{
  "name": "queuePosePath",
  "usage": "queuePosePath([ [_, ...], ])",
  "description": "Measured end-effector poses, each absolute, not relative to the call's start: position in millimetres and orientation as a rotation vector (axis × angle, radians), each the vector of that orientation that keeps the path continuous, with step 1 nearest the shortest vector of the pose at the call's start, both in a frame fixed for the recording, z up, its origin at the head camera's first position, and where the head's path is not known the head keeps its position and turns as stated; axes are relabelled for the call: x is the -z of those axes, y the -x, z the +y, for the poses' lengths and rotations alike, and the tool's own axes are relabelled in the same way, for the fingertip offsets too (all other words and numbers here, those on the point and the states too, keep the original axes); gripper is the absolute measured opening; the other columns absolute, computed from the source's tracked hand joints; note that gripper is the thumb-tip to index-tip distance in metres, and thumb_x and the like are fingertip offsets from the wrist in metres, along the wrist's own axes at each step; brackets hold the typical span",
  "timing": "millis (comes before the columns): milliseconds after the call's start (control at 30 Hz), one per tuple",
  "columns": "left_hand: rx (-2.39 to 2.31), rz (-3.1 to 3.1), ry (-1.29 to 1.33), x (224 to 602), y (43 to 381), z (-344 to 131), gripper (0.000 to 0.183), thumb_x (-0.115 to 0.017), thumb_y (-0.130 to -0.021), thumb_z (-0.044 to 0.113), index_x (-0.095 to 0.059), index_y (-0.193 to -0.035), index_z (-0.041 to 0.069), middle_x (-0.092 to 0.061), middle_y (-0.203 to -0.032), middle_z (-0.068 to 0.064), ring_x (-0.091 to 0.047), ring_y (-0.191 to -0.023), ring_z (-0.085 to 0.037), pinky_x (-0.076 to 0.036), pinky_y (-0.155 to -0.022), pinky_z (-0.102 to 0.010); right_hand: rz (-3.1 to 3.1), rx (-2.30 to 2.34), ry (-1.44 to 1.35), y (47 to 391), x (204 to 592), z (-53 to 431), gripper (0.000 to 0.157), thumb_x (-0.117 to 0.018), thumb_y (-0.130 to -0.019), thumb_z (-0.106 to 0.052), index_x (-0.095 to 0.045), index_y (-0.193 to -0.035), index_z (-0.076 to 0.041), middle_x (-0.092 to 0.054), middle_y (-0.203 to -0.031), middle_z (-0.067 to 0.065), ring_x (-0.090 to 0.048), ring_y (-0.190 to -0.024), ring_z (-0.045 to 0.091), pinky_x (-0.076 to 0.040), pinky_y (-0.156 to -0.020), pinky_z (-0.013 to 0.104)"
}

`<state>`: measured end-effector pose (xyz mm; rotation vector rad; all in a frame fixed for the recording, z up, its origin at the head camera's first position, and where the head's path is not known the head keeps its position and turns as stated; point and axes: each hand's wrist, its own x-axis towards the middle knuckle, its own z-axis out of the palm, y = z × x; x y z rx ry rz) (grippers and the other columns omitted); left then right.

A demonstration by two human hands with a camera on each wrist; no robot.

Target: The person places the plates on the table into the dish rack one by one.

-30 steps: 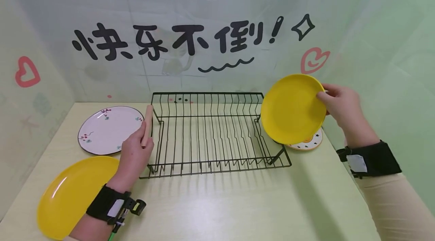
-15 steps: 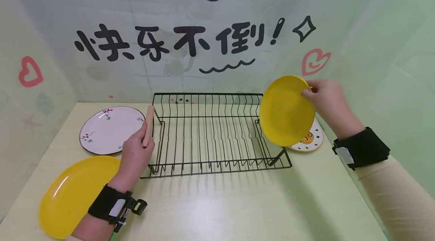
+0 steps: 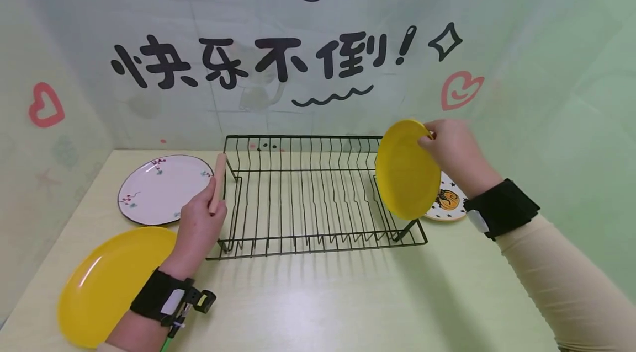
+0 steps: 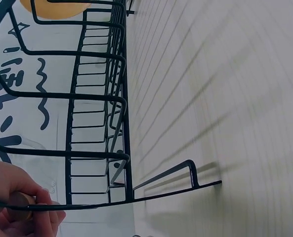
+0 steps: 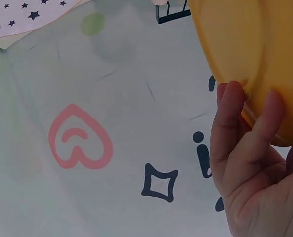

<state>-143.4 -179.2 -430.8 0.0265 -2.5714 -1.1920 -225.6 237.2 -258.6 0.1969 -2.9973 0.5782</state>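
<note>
A black wire dish rack (image 3: 318,238) stands on the table, with a wooden handle (image 3: 219,178) at its left end. My left hand (image 3: 201,225) grips that handle; the left wrist view shows fingers curled round its round end beside the wires. At the rack's right end, my right hand (image 3: 457,148) pinches a yellow plate (image 3: 403,172) by its upper right rim. The plate is tilted nearly edge-up in front of the rack's right end; whether it touches the wires I cannot tell. In the right wrist view several fingers lie against the plate's underside (image 5: 240,44).
Left of the rack lies a white oval plate with floral sprigs (image 3: 164,192). A large yellow plate (image 3: 109,280) lies nearer, partly behind my left forearm. A white plate with stars and a pumpkin (image 3: 449,203) is at the right, partly hidden. A printed wall cloth (image 3: 278,115) hangs behind.
My right hand has moved left and slightly down with the yellow plate, turning it more edge-on over the rack's right end. My left hand has stayed on the handle.
</note>
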Motion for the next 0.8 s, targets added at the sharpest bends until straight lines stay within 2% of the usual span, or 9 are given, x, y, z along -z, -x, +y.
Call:
queuePosePath([
  [200, 1.21, -2.578, -0.045, 430.6, 143.7, -177.8, 0.056, -0.047, -0.094, 0.012, -0.027, -0.146, 0.006, -0.047, -0.132, -0.021, -0.039, -0.053, -0.018, -0.036, -0.039, -0.022, -3.004, -0.545, -0.2, 230.9, 268.1, 230.7, 0.032, -0.052, -0.091, -0.011, -0.06, -0.119, 0.004, -0.061, -0.081, 0.013, -0.046, -0.053, 0.021, -0.035, -0.048, 0.03],
  [267, 1.216, -2.58, -0.054, 430.7, 143.3, -177.3, 0.056, -0.048, -0.094, 0.012, -0.027, -0.146, 0.006, -0.05, -0.129, -0.021, -0.039, -0.051, -0.019, -0.037, -0.039, -0.022, -3.011, -0.513, -0.218, 232.6, 271.8, 227.8, 0.03, -0.052, -0.092, -0.011, -0.061, -0.117, 0.003, -0.062, -0.081, 0.013, -0.05, -0.054, 0.02, -0.039, -0.05, 0.03],
  [467, 1.218, -2.581, -0.058, 431.5, 143.2, -176.8, 0.057, -0.048, -0.095, 0.013, -0.026, -0.147, 0.007, -0.046, -0.134, -0.019, -0.04, -0.05, -0.019, -0.037, -0.038, -0.023, -3.045, -0.488, -0.221, 235.1, 281.2, 220.8, 0.028, -0.055, -0.092, -0.012, -0.061, -0.114, 0.006, -0.063, -0.081, 0.014, -0.056, -0.058, 0.018, -0.05, -0.058, 0.031],
  [633, 1.206, -2.564, -0.052, 432.8, 142.6, -176.7, 0.056, -0.05, -0.094, 0.012, -0.029, -0.146, 0.004, -0.051, -0.127, -0.02, -0.04, -0.05, -0.019, -0.037, -0.038, -0.021, -3.064, -0.452, -0.213, 238.4, 289.0, 219.0, 0.025, -0.054, -0.092, -0.012, -0.063, -0.108, 0.004, -0.059, -0.073, 0.011, -0.053, -0.054, 0.018, -0.046, -0.052, 0.029],
  [800, 1.206, -2.567, -0.055, 431.1, 142.1, -176.8, 0.057, -0.05, -0.094, 0.011, -0.027, -0.147, 0.007, -0.048, -0.132, -0.019, -0.04, -0.052, -0.019, -0.038, -0.039, -0.021, -3.09, -0.424, -0.189, 242.3, 295.3, 221.4, 0.026, -0.051, -0.093, -0.013, -0.063, -0.107, 0.004, -0.058, -0.07, 0.01, -0.052, -0.054, 0.019, -0.042, -0.049, 0.028],
])
